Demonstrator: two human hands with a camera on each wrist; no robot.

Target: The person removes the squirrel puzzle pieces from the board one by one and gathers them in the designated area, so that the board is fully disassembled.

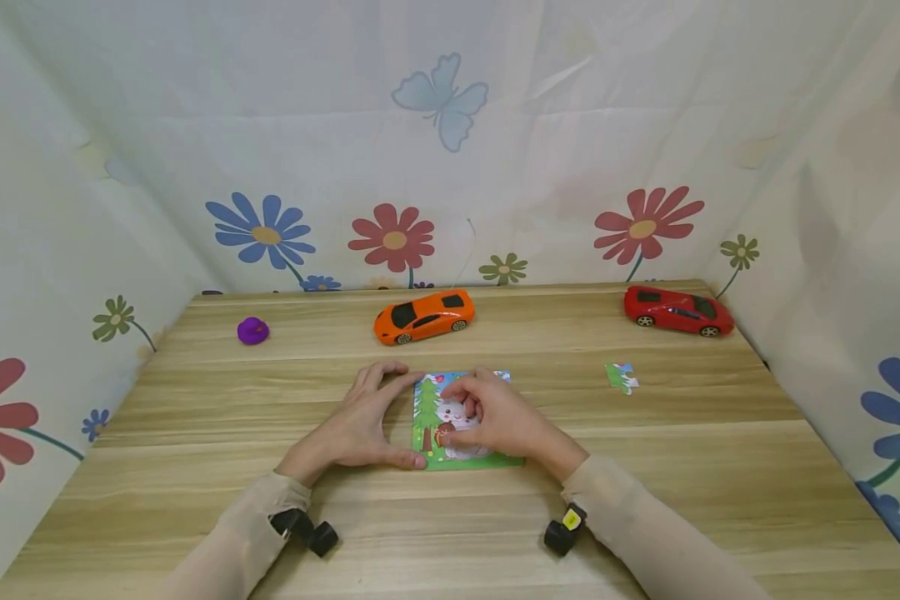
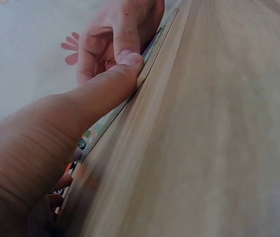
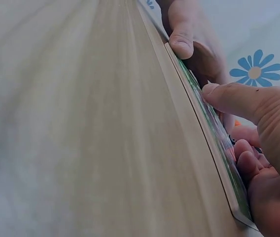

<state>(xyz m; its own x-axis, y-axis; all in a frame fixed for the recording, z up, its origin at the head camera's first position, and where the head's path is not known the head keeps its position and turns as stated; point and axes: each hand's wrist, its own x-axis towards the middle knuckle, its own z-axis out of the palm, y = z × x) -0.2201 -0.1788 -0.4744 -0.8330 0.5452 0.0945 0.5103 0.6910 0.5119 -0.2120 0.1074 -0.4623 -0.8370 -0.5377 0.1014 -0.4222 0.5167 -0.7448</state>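
In the head view a jigsaw puzzle (image 1: 429, 408) with a green tree and a white animal lies flat on the wooden table. My left hand (image 1: 360, 421) spans its left side, the thumb on the near corner and a fingertip by the far one. Over the right part is my right hand (image 1: 502, 421); its thumb tip touches the picture and its other fingers bend loosely. It covers part of the puzzle, and I see no piece between its fingers. The puzzle board (image 3: 199, 108) shows edge-on in the right wrist view. A loose puzzle piece (image 1: 621, 377) lies to the right.
Toward the back of the table (image 1: 682, 500) stand an orange toy car (image 1: 423, 317) and a red toy car (image 1: 678, 312). A small purple toy (image 1: 252, 331) sits at the back left. Flower-printed white cloth (image 1: 307, 150) surrounds the table's back and sides.
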